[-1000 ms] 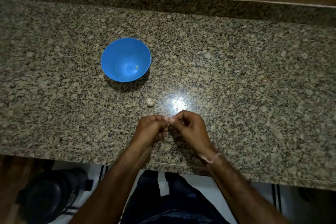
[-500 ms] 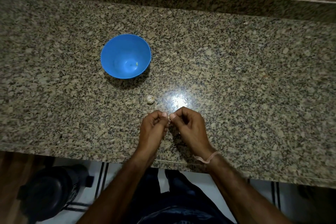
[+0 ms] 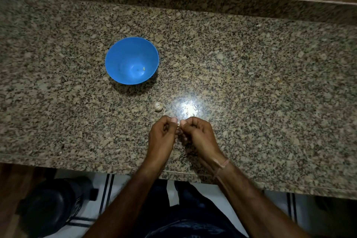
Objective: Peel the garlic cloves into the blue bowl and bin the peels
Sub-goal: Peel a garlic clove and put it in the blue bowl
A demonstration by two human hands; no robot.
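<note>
Head view: the left hand (image 3: 163, 133) and right hand (image 3: 197, 133) met over the near part of the counter (image 3: 251, 83). The thumbs and forefingers of both were clamped on a clove (image 3: 178, 125), which was barely visible between them. A second clove (image 3: 156, 106) lay just beyond the hands, and the bowl (image 3: 119, 58) stood farther off to the left.

Recommended: steady the clove with one hand, nick the skin at the tip, strip it lengthwise, and keep the peels together.

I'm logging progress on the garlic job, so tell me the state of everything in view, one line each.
Blue bowl: upright, holds only a tiny speck.
Loose garlic clove: lying on the counter, untouched.
Held garlic piece: mostly hidden between fingertips.
Left hand: pinches that piece.
Right hand: pinches it too.
</note>
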